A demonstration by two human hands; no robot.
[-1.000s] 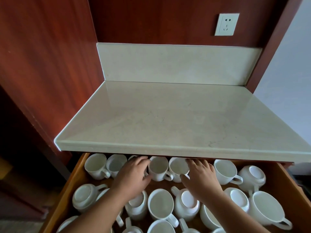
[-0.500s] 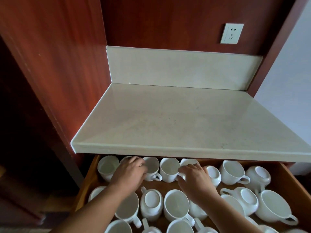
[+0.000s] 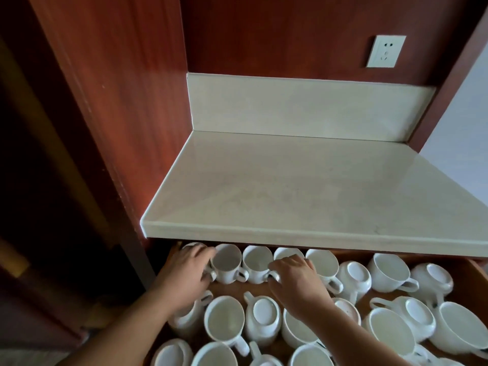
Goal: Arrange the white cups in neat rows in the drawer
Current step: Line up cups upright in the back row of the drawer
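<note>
The white cups [image 3: 257,262] are sitting in the open wooden drawer [image 3: 237,288]; a back row is standing side by side right under the edge of the counter [image 3: 303,194], most of them mouth up with handles pointing toward the person; one upside-down cup [image 3: 355,276] is sitting in that row too. The front cups [image 3: 224,320] are lying in a jumble, some mouth up, some bottom up. The left hand [image 3: 188,270] is covering the far-left cup; its bent fingers are touching the left side of the second cup [image 3: 227,265]; I cannot tell if they are gripping it. The right hand [image 3: 293,276] is curling its fingers over the rim of the fourth cup [image 3: 286,252] and holding it. A white wall socket [image 3: 385,51] is showing on the red-brown wood wall [image 3: 118,101] above.
</note>
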